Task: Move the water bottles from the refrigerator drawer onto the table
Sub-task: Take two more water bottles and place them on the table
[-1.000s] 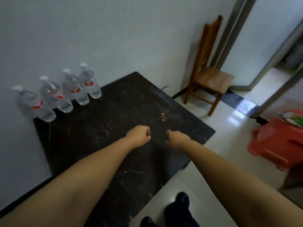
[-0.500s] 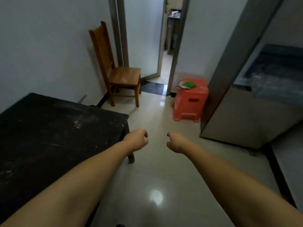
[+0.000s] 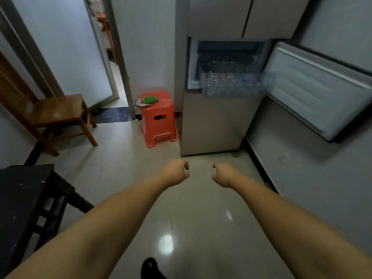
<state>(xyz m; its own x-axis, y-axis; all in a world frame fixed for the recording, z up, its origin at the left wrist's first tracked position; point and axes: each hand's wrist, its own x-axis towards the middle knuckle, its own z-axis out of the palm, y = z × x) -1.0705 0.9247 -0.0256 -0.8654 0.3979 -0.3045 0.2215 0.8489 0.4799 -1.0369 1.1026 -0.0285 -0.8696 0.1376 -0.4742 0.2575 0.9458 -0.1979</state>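
The refrigerator [image 3: 213, 121] is standing ahead, door swung wide, its clear drawer [image 3: 235, 85] pulled out and holding blurry water bottles [image 3: 227, 80]. Left hand [image 3: 177, 174] and right hand [image 3: 223, 175] are hanging loosely curled, empty, touching nothing.

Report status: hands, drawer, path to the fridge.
Left hand and right hand empty, loosely curled. Refrigerator drawer pulled out, door open, bottles inside blurred. Red stool left of fridge, floor ahead clear.

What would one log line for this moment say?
left hand: empty | right hand: empty | refrigerator drawer: open, ahead | table: left
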